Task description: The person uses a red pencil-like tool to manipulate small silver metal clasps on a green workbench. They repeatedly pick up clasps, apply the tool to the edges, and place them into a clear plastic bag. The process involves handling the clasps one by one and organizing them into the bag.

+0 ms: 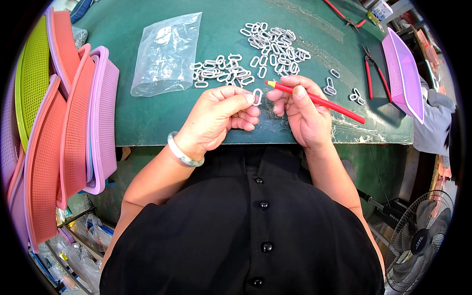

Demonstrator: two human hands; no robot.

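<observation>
Between thumb and fingers, my left hand pinches a small pale oval ring above the near edge of the green table. My right hand grips a red pencil-like stick, its yellowish tip pointing left toward the ring but apart from it. Beyond my hands lie two heaps of similar oval rings, a smaller left heap and a larger right heap. To the right of my right hand are a few rings and another small cluster.
A clear plastic bag lies left of the rings. Red-handled pliers and a second pair rest at the right, near a purple basket. Stacked plastic baskets crowd the left edge. A fan stands at lower right.
</observation>
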